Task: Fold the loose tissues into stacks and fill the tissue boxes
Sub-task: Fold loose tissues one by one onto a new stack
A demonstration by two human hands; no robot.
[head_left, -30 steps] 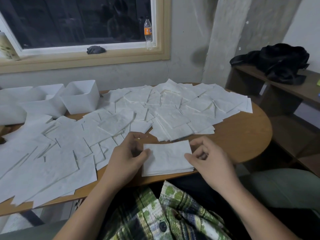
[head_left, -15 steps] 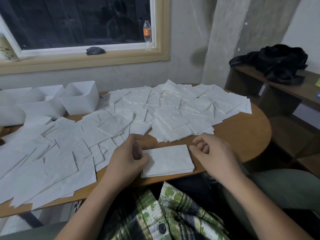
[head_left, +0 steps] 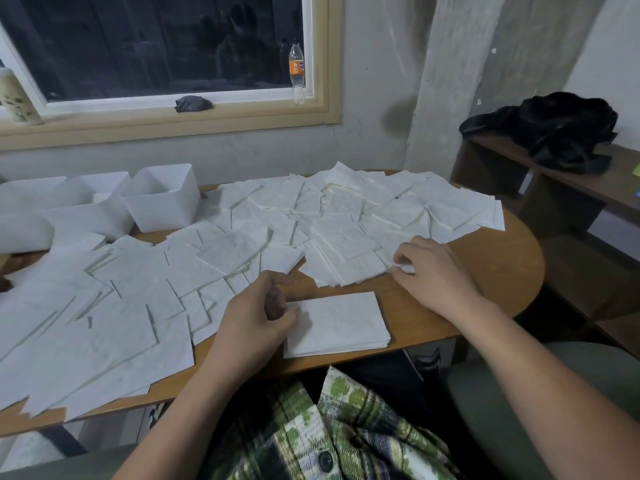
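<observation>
Head view: the left hand (head_left: 254, 317), loosely curled and gripping nothing, rests its thumb on the folded stack (head_left: 337, 323), while beyond the stack the right hand (head_left: 434, 271) pinches a loose tissue (head_left: 403, 269) at the edge of the heap (head_left: 346, 244) (layered, overlapping), so a quick pull may drag other sheets askew.

bare table (head_left: 502, 271) right of the stack (head_left: 339, 320); loose tissues (head_left: 138, 289) (boxes (head_left: 162, 199) behind) cover the left.

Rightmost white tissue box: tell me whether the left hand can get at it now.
Probably yes. The left hand grips nothing, beside the folded stack, and only flat loose tissues lie between it and the open-topped tissue box, a forward stretch.
</observation>
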